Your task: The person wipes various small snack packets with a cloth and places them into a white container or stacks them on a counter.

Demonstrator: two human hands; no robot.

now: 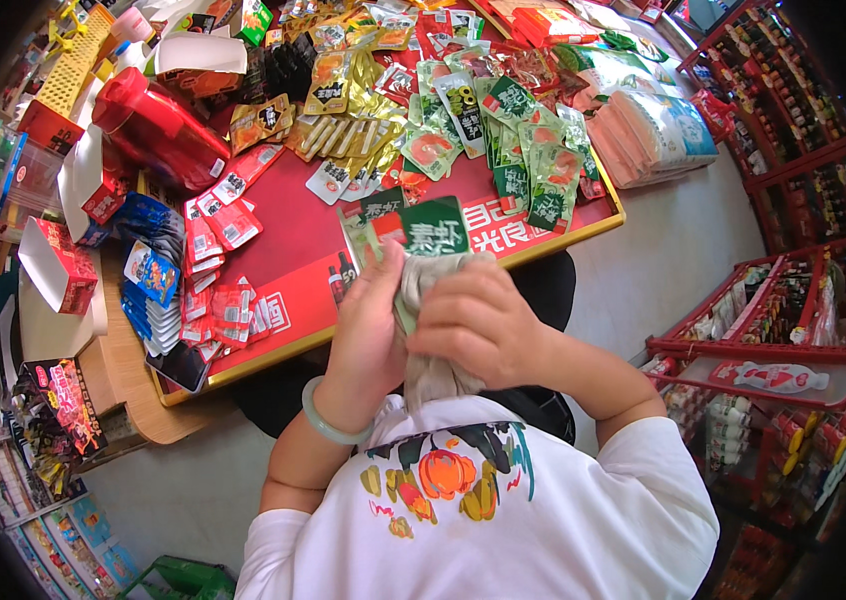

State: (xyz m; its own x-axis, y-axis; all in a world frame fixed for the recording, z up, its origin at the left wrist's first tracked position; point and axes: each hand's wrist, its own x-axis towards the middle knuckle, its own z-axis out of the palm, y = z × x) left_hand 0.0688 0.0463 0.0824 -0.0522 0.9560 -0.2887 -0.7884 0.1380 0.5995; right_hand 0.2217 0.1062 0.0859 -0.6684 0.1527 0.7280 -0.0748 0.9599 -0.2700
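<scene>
Green snack packets [434, 225] are gripped in my left hand [367, 330], which wears a pale bangle. A grey cloth [438, 367] hangs from the packets towards my lap. My right hand [468, 319] has its curled fingers on the cloth, against the packets' lower part. Both hands are over the near edge of a red-topped table [303, 210]. Beyond them lie more green packets [535, 157], gold packets [363, 90] and a black-and-green packet [460, 112]. Red-and-white packets [224, 217] and blue packets [153, 274] are piled at the left.
A large red container [160, 131] and open cartons [59, 262] stand at the left. A dark phone [179, 366] rests at the table's near left corner. Tissue packs [648, 139] lie beyond its right edge. Red shelves [760, 300] of goods are at the right; a green crate [179, 577] is on the floor.
</scene>
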